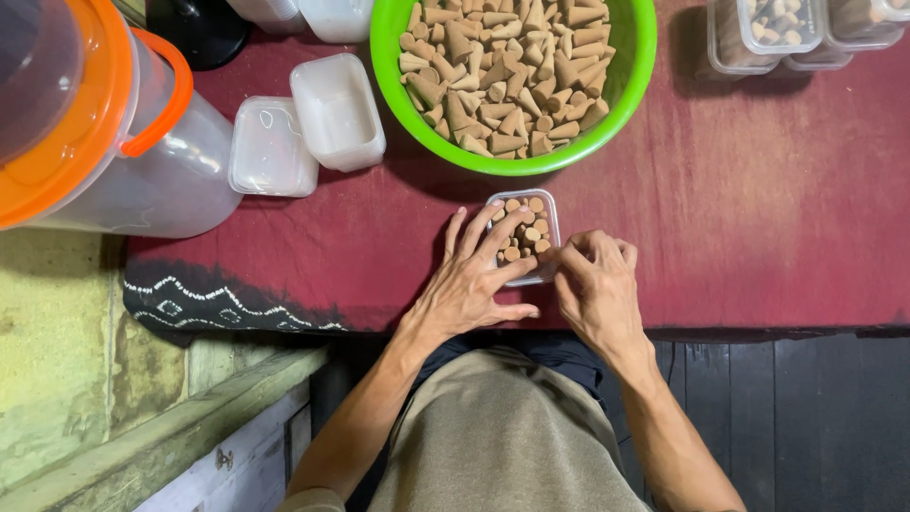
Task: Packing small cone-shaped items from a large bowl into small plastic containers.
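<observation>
A small clear plastic box (550,210) stands on the dark red cloth (758,218), partly filled with upright tan cones. My left hand (474,280) rests on the box's left side, fingers spread across the cones inside. My right hand (597,284) is at the box's lower right corner with fingertips pinched together against it; whether it holds a cone is hidden. Just beyond the box sits a large green bowl (637,57) heaped with loose tan cones (507,76).
Two empty clear boxes (336,109) (272,147) lie left of the bowl. A big clear bucket with an orange lid and handle (104,123) stands at far left. Filled clear boxes (777,28) are stacked at top right. The cloth's edge runs along my lap.
</observation>
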